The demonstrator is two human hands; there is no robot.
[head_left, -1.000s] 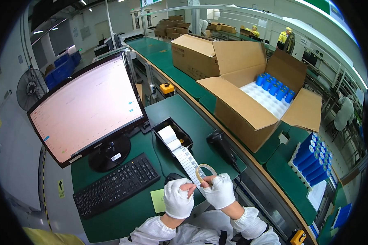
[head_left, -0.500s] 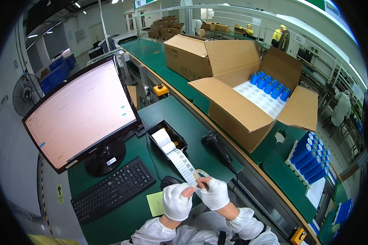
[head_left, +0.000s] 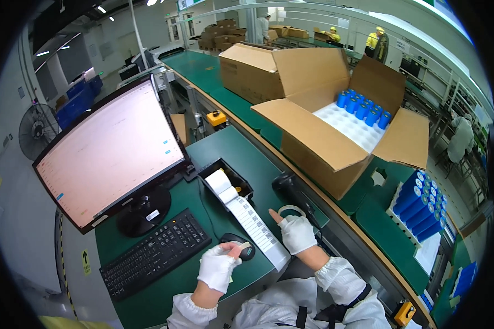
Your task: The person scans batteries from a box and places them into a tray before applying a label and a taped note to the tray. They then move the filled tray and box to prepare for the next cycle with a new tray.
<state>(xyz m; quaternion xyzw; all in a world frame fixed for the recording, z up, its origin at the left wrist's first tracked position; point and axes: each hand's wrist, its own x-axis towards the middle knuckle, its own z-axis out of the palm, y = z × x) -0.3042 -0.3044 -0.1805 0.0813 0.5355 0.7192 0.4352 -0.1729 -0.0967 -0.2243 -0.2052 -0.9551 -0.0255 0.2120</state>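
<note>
My left hand, in a white fingerless glove, pinches a short beige strip of tape over the black mouse. In a matching glove, my right hand holds a roll of tape at its far side, one finger or thumb sticking out to the left. How the other fingers grip the roll is hidden. Between my hands runs a strip of white printed labels, drawn from a label roll in a black box. A black handheld scanner lies just beyond the tape roll.
A monitor and keyboard stand left on the green desk. Beyond its right edge, an open carton holds blue cylindrical cells in white foam. More blue cells stand at right. Several people work far back.
My hands have parted. The left moved left and down with a tape strip; the right moved right and up with the roll. The label strip's near end is now uncovered.
</note>
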